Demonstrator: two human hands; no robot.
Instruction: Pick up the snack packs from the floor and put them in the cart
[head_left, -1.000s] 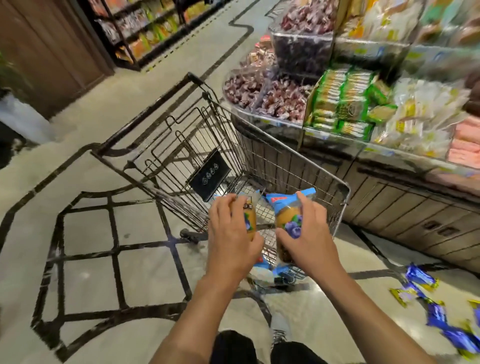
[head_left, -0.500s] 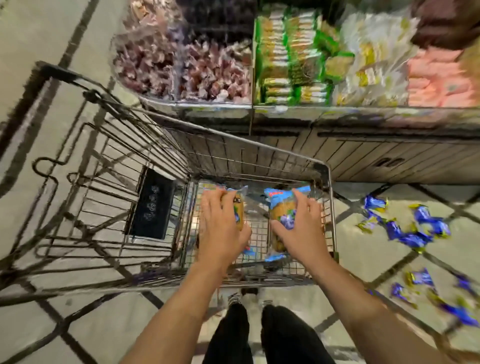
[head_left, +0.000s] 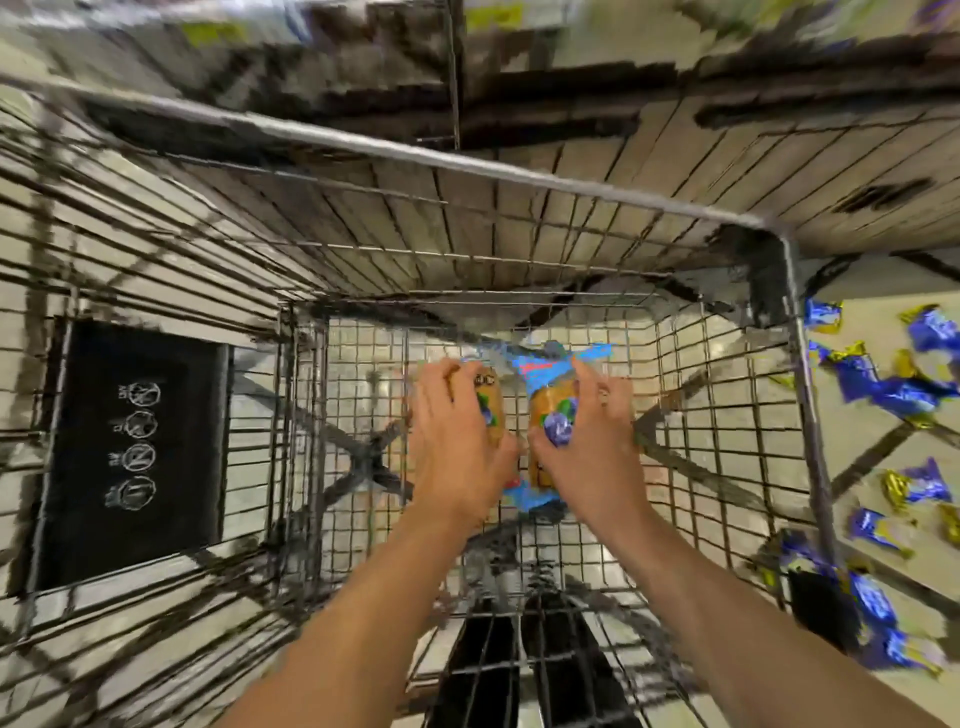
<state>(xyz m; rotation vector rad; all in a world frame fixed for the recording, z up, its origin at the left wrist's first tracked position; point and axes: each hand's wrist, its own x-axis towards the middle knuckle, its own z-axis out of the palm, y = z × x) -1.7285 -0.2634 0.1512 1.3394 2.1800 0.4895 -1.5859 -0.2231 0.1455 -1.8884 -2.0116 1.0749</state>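
Observation:
Both my arms reach down inside the wire shopping cart (head_left: 519, 174). My left hand (head_left: 457, 447) grips one snack pack (head_left: 491, 402), orange with a blue top and a blueberry picture. My right hand (head_left: 592, 441) grips a second snack pack (head_left: 550, 410) of the same kind. The two packs are side by side, low in the basket, close to its mesh bottom; whether they touch it I cannot tell. Several blue and gold snack packs (head_left: 893, 384) lie scattered on the floor to the right of the cart.
The cart's folded child seat with a black warning plate (head_left: 135, 447) is on the left. A wooden display counter (head_left: 623, 171) stands right behind the cart. My legs (head_left: 519, 670) show through the cart's near wall. The picture is blurred by motion.
My head has tipped forward and down over the cart. Both hands with their packs have gone deeper into the basket. The shelves of goods have left the view.

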